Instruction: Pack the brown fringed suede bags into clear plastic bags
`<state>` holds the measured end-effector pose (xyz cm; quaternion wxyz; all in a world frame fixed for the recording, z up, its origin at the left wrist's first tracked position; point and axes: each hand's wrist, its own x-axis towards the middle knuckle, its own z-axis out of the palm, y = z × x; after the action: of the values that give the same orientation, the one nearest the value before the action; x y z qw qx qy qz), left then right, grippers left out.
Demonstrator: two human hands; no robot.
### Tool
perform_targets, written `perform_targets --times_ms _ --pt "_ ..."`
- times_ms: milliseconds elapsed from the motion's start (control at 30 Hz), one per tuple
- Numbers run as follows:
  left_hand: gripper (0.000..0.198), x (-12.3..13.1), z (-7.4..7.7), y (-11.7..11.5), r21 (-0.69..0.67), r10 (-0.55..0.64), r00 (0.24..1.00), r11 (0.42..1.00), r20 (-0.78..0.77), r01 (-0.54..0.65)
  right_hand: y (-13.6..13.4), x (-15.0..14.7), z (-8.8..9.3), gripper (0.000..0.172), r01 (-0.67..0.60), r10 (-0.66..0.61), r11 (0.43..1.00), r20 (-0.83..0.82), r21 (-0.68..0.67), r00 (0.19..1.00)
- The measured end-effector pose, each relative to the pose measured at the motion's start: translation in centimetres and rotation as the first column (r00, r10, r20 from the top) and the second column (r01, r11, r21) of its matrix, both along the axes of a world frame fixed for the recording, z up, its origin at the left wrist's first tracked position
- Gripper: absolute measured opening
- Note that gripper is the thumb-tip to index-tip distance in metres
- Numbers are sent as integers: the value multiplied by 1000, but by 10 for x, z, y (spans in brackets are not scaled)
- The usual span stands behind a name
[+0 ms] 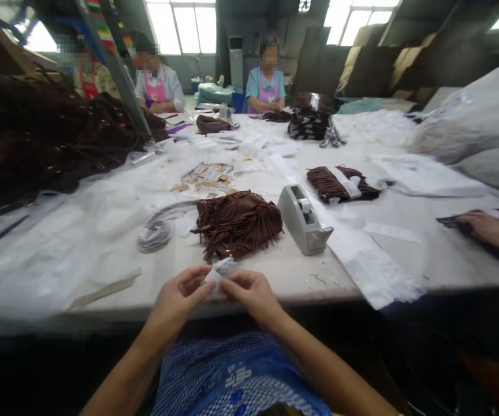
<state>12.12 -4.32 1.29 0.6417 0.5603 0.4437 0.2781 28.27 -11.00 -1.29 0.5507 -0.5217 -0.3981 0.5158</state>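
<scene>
At the near edge of the worktop (288, 276), both hands meet on 1 small white slip (220, 270). The left hand (180, 296) pinches the slip's left side between thumb and fingertips, closed on it. The right hand (249, 290) pinches the right side the same way. So the slip sits right between the 2 hands, poking up just above the fingertips, crumpled and too blurred to read. Both forearms rise from the lower part of the view and angle inward, wrists low and knuckles turned toward each other, above a blue checked cloth (232, 375) on the lap.

Moving outward, 1 brown fringed bag (236, 222) lies just beyond the slip, its fringe spilling toward the near edge. Left of it sits 1 coil of grey cord (154, 234). Right of it, close beside the bag, is 1 grey tape dispenser (304, 218). Left of the left hand, 1 pale strip (102, 292) lies flat along the near edge.

Beyond the dispenser, a 2nd fringed bag (340, 184) wears a white band. Mid-worktop there's a scatter of small tan tags (208, 176), too blurred to count. Toward the far edge stands 1 stack of brown bags (310, 118). At the right edge, a co-worker's hand (487, 228) rests on dark material. 3 people (267, 89) sit along the far edge.
</scene>
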Motion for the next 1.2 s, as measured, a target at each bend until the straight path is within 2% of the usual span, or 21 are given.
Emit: perform_targets --times_ms 67,100,133,200,233,267,300,333,367,400,433,500,533,600,700,833,900,1000,1067,1133,1200 --pt "52 1 -7 1 -12 44 999 999 10 -44 -3 21 9 27 5 -24 997 245 77 969" --pt "54 1 -10 2 -11 66 998 998 9 -66 -5 36 15 25 53 -110 987 394 151 913" --pt "55 1 -14 3 -7 87 996 996 4 -87 -8 55 22 22 123 -238 962 528 243 815" --pt "55 2 -20 5 16 109 994 994 -10 -109 -13 101 36 21 312 -545 838 652 448 527" --pt "54 2 -23 5 32 112 994 993 -13 -111 -14 126 42 24 367 -622 780 686 506 377" --pt "54 3 -26 5 47 109 994 993 -13 -108 -15 150 46 29 400 -653 743 714 537 253" --pt "54 4 -29 4 62 107 994 992 -12 -106 -14 172 48 31 418 -642 736 746 533 179" --pt "54 5 -32 4 74 107 994 992 -9 -106 -13 191 49 30 449 -605 748 780 489 159" --pt "53 6 -34 4 82 105 994 991 -9 -104 -12 206 47 28 491 -549 774 810 400 205" --pt "53 6 -37 3 84 103 995 991 -10 -102 -11 218 45 28 520 -496 801 815 297 299" --pt "52 7 -40 3 82 99 995 992 -10 -98 -10 226 42 30 535 -462 821 782 199 418" --pt "51 7 -44 3 69 86 996 994 -7 -86 -9 231 37 33 530 -454 845 615 67 645" --pt "51 7 -45 3 62 79 997 995 -3 -79 -9 230 37 33 526 -470 850 509 39 721" --pt "51 6 -47 3 54 80 997 995 7 -80 -10 225 39 32 525 -495 851 339 4 800" --pt "52 5 -47 2 44 109 994 993 11 -109 -15 216 51 29 550 -534 835 222 -12 816" --pt "52 3 -49 3 14 103 995 995 6 -103 -28 207 64 23 649 -646 760 147 40 749" --pt "52 3 -51 4 15 110 994 994 7 -110 -38 201 63 23 656 -653 755 103 0 751" --pt "51 3 -55 4 22 113 993 993 17 -113 -52 193 50 26 633 -637 765 0 -120 771" --pt "50 3 -55 3 11 119 993 993 22 -120 -56 189 35 28 637 -654 749 -49 -182 755" --pt "50 4 -53 2 -14 125 991 992 35 -125 -54 187 21 33 660 -682 724 -65 -199 728" --pt "49 5 -50 2 -34 126 990 992 56 -124 -50 187 8 36 701 -714 696 -47 -158 699"
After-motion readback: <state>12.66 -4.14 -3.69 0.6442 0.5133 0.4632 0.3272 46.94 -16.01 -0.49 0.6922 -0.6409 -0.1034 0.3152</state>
